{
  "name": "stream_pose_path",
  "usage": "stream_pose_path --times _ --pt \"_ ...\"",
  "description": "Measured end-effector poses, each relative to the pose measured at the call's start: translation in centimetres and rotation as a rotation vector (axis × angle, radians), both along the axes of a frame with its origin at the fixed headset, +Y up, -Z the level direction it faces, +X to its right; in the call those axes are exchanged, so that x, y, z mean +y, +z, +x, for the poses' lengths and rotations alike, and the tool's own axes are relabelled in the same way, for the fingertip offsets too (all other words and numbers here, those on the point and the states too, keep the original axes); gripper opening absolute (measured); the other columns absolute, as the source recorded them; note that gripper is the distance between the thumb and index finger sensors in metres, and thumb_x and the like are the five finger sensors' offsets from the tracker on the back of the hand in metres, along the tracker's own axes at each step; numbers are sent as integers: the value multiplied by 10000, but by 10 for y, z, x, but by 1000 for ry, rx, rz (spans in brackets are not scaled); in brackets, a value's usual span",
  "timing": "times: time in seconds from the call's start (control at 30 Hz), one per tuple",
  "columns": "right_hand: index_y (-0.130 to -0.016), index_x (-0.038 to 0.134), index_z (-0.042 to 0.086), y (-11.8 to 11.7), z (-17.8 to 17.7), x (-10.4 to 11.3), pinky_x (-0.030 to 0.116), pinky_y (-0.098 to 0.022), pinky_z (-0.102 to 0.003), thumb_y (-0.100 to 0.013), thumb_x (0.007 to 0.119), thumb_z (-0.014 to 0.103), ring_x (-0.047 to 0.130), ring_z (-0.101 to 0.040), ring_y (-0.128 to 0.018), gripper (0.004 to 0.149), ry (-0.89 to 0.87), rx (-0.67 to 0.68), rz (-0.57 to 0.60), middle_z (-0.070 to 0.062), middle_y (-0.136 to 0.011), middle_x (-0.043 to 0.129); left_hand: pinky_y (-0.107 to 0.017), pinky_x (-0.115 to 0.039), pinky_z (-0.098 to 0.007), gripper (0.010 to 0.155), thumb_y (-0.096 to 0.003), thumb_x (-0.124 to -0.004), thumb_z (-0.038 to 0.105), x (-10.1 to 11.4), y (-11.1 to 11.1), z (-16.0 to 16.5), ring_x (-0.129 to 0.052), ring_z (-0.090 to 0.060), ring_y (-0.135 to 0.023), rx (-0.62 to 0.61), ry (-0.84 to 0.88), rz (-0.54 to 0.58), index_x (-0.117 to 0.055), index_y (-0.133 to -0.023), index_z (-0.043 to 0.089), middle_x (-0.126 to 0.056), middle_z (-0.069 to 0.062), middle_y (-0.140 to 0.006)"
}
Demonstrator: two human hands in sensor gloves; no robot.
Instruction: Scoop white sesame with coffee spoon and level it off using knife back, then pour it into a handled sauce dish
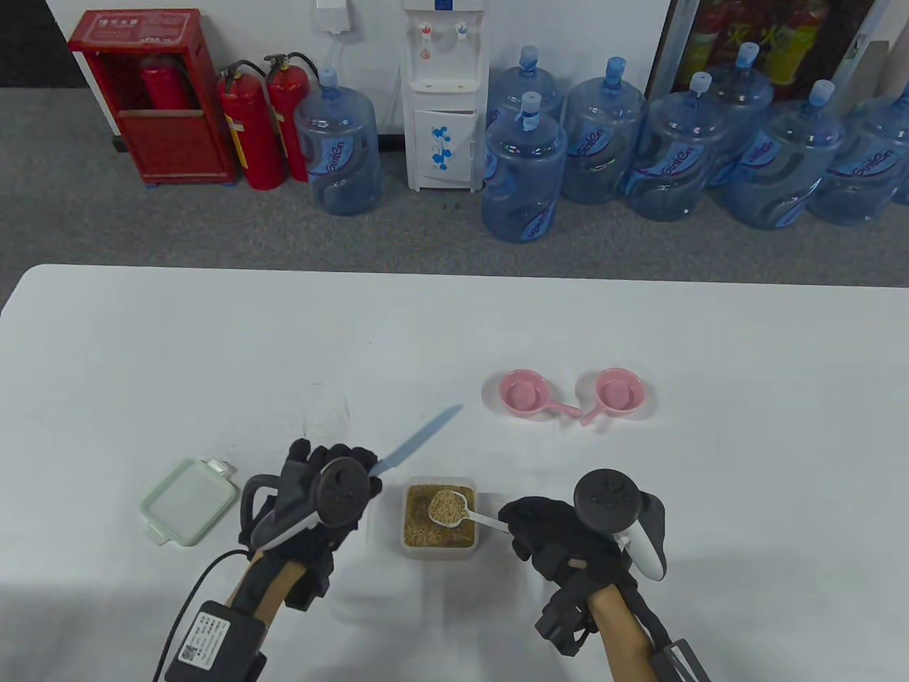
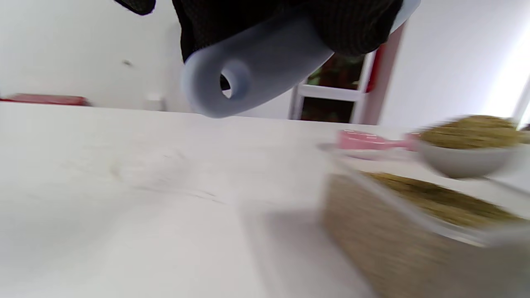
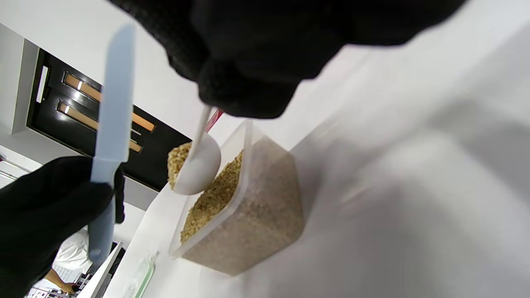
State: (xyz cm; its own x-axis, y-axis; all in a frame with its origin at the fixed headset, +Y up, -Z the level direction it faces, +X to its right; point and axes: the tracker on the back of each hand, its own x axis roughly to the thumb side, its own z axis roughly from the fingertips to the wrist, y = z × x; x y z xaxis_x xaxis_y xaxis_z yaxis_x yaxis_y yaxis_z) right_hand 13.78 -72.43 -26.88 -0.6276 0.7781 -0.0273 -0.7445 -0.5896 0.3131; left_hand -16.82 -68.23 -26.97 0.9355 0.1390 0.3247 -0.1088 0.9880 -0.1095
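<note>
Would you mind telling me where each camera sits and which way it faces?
Table view: above, looking down at the table; both gloved hands enter from below.
Left wrist view: low beside the left hand, facing across the table; knife handle overhead.
Right wrist view: tilted sideways under the right hand.
All share the sesame container and heaped spoon.

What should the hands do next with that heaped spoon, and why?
Probably bring the knife in the left hand across to the spoon and scrape its back over the top. The right hand holds the spoon heaped above the sesame container, so extra falls back in.
</note>
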Motion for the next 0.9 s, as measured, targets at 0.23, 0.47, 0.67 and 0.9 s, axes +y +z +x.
stream_pose_path --times 0.23,0.47,0.67,0.9 --pt "-917 858 77 1 0 0 847 -197 -323 -575 725 257 927 -86 -224 409 14 -4 4 -135 -560 1004 -818 -452 -656 427 -600 -699 432 -15 30 30 -890 -250 -818 -132 17 -124 -701 -994 267 -823 12 -878" --pt "-916 859 78 1 0 0 847 -198 -322 -575 725 258 926 -86 -225 408 25 -1 9 -136 -560 1003 -814 -462 -652 432 -601 -706 421 -22 32 38 -896 -264 -791 -107 -42 -116 -717 -995 246 -832 -8 -863" --pt "-917 858 77 2 -1 1 847 -198 -322 -575 725 256 926 -86 -225 408 15 9 9 -135 -557 1004 -810 -481 -644 433 -600 -714 418 -21 31 36 -907 -268 -765 -54 -45 -94 -733 -994 241 -845 -17 -847" --pt "-914 860 75 2 0 0 845 -196 -323 -573 726 253 924 -86 -224 407 25 3 11 -136 -557 1003 -810 -480 -643 429 -599 -718 421 -24 28 32 -905 -266 -770 -39 -57 -127 -725 -992 248 -840 -12 -852"
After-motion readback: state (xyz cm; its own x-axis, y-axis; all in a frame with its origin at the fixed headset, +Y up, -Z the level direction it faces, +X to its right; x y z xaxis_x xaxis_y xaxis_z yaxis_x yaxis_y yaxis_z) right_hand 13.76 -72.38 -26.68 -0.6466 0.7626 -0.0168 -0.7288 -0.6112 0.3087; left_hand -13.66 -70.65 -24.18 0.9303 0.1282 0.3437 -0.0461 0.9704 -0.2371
